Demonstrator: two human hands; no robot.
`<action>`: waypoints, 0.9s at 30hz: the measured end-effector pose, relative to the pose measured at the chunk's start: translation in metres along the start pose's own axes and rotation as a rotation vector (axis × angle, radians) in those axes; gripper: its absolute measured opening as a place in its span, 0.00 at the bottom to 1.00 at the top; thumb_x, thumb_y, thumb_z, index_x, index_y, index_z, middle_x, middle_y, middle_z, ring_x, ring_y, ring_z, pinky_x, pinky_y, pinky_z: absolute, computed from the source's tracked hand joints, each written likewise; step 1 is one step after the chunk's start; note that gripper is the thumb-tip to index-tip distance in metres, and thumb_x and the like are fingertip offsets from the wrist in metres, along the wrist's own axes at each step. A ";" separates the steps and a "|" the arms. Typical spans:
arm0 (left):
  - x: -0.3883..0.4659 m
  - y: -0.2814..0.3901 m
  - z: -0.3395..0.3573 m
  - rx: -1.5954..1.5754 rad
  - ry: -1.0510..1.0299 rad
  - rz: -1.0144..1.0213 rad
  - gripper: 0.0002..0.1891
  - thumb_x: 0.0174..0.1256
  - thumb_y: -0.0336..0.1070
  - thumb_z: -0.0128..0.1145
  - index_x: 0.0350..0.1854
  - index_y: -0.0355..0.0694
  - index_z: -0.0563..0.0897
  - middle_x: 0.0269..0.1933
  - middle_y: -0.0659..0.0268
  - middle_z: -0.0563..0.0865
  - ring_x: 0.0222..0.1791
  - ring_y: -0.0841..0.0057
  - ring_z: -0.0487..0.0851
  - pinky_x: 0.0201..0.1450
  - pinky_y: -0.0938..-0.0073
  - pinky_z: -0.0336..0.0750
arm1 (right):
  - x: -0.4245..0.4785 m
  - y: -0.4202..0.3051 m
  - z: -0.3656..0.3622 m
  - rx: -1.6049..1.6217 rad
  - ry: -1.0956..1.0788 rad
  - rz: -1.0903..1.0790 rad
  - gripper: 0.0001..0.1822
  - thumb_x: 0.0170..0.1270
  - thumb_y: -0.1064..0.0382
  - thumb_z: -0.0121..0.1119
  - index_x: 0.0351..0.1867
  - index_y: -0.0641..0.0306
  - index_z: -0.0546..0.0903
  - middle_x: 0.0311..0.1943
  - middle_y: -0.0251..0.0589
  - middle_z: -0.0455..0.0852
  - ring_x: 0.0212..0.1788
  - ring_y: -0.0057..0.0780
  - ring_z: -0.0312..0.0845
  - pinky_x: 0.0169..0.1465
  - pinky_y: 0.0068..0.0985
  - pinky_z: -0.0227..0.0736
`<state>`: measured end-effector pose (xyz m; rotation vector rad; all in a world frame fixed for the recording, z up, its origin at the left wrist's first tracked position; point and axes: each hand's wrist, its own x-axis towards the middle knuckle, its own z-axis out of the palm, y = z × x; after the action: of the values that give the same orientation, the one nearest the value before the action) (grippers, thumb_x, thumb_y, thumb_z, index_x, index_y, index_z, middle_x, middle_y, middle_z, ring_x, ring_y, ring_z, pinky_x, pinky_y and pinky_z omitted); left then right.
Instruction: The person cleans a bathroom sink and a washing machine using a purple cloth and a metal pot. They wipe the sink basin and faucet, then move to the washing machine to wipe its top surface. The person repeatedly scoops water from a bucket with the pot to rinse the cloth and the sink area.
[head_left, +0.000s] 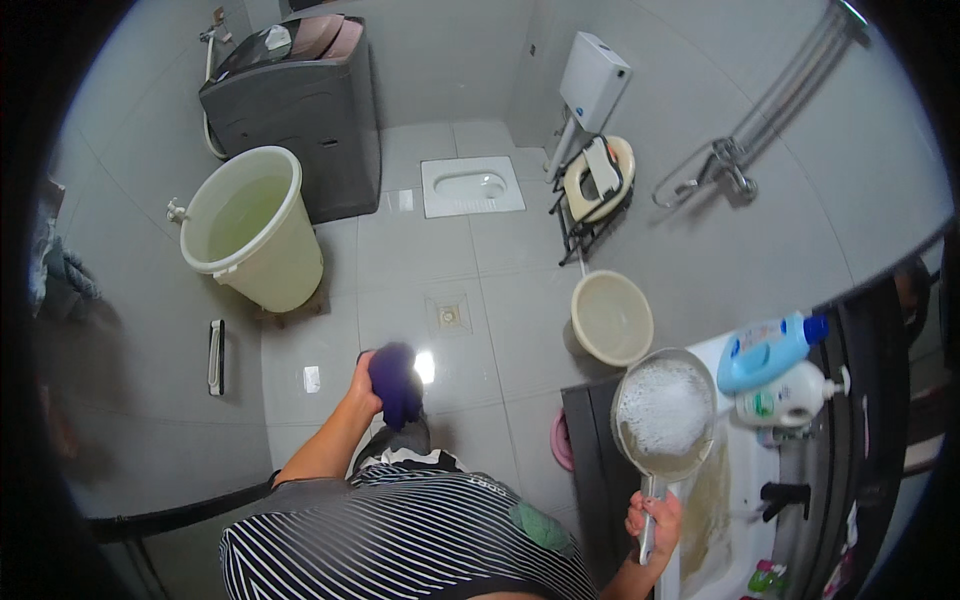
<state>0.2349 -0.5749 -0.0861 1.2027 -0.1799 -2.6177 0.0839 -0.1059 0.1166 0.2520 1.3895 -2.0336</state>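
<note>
My left hand grips a bundled dark purple cloth in front of my body, above the tiled floor. On the other side, my right hand is closed around the handle of a large pan-shaped dipper. White foam covers most of the liquid in the dipper. The dipper is over the near edge of a white washbasin, which holds brownish liquid. Behind the dipper, a light blue detergent bottle and a white pump bottle lie or lean on the basin's ledge.
A cream bucket stands beside the black vanity. To the left is a tall water-filled tub near a grey washing machine. Farther back are a squat toilet and a commode chair. A black faucet juts over the basin.
</note>
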 end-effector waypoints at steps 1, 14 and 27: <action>0.005 0.016 0.001 -0.003 0.013 0.018 0.17 0.59 0.50 0.48 0.34 0.41 0.81 0.33 0.62 0.84 0.32 0.66 0.81 0.40 0.61 0.78 | 0.016 0.002 0.017 0.004 -0.046 0.028 0.11 0.56 0.69 0.52 0.37 0.72 0.66 0.24 0.47 0.74 0.13 0.26 0.68 0.14 0.24 0.64; 0.066 0.226 -0.012 -0.118 0.070 0.166 0.18 0.59 0.50 0.49 0.38 0.40 0.81 0.37 0.61 0.85 0.37 0.64 0.82 0.44 0.61 0.78 | 0.283 0.030 0.275 -0.271 -0.236 0.163 0.09 0.54 0.65 0.56 0.29 0.72 0.74 0.14 0.43 0.74 0.12 0.28 0.69 0.16 0.23 0.64; 0.068 0.249 0.005 0.016 0.489 0.847 0.03 0.55 0.30 0.50 0.27 0.39 0.77 0.25 0.70 0.78 0.25 0.80 0.76 0.28 0.74 0.70 | 0.783 -0.017 0.674 -0.606 -0.572 0.193 0.07 0.50 0.67 0.54 0.18 0.65 0.72 0.13 0.40 0.74 0.12 0.30 0.68 0.16 0.25 0.64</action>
<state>0.2327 -0.8332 -0.0782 1.3405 -0.4854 -1.5662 -0.3949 -1.0174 0.0231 -0.4137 1.4496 -1.2962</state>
